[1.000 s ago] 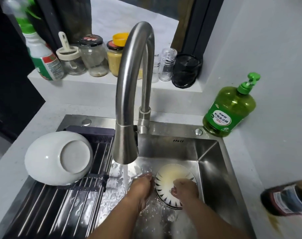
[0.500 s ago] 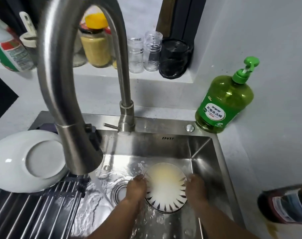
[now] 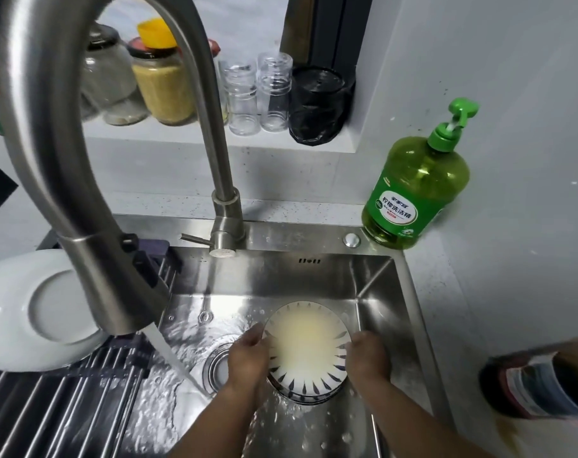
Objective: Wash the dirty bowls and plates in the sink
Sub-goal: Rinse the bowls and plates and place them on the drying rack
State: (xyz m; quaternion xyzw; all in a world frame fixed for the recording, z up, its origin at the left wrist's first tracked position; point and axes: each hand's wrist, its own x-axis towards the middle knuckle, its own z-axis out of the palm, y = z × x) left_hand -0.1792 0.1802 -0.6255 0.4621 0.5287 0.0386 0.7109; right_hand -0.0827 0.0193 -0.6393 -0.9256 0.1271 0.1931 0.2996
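1. Far left: a white dish (image 3: 33, 312) sits upside down on the drying rack (image 3: 59, 404) over the sink's left side. Looks like one piece washed and set to drain, though I can't check its underside.
2. The faucet (image 3: 92, 226) is running, its stream landing just left of the drain (image 3: 218, 365), not on the plate.
3. Left hand (image 3: 248, 358) has its fingers curled onto the left rim of the patterned plate (image 3: 309, 348), which is down in the sink (image 3: 380, 292) basin, right of the drain.
4. That plate shows a yellowish film across its middle, so I'd call it not yet clean. It seems to rest on another dish below; how many, I can't tell.
5. Right hand (image 3: 367, 355) grips the opposite rim, fingers curled over the edge.
6. The green soap bottle (image 3: 416, 190) stands on the table at the sink's back right corner, untouched by either hand.
7. My read: early to midway, with scrubbing and rinsing left to do.
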